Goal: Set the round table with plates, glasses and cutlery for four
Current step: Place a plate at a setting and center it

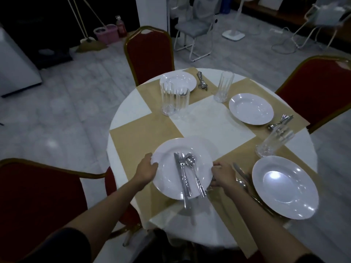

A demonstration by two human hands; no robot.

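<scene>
Plate [176,168] gripped at both rims, left hand [147,168], right hand [223,175]

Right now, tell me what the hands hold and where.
Both hold the plate with cutlery: left hand on its left rim, right hand on its right rim.

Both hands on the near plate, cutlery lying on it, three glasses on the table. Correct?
Not quite: the head view shows four glasses, not three. The left hand and right hand do hold the near plate, with cutlery on it.
</scene>
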